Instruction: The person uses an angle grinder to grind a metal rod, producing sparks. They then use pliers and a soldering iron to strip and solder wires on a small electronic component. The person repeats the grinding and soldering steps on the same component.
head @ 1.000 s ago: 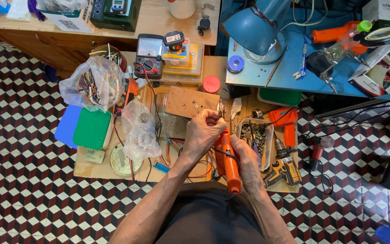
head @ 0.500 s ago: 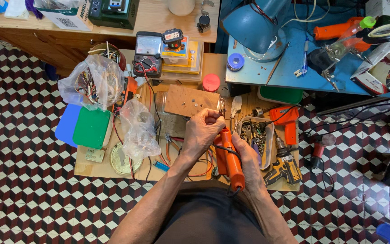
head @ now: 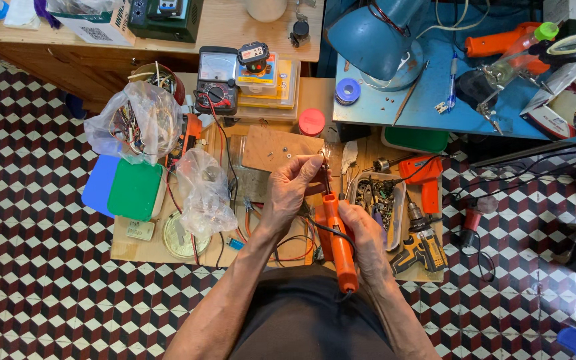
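Forearms reach out from my lap and meet over the low wooden desk (head: 135, 247). My left hand (head: 288, 193) is raised with the wrist bent, fingers curled in and pinching something thin near the tool's tip; it is too small for me to say what it is. My right hand (head: 361, 233) is wrapped around the orange soldering iron (head: 338, 243), fingers pressed onto its body.

One soldering iron is in my grip. Its long axis runs nearly straight away from me, tilted a little: the dark tip points forward toward my left fingertips, the butt end with its cord points back at my body.

Left of my left hand lie two clear plastic bags: one (head: 208, 190) just beside it, one (head: 135, 123) farther off, stuffed with wires. Two flat lids sit beyond, one green (head: 135, 190) and one blue (head: 98, 187), overlapping. Ahead of my hands stand one multimeter (head: 216, 79) and one red cap (head: 312, 122). Right of my right hand are a tray of small parts (head: 385, 200) and one yellow and black drill (head: 421, 243).
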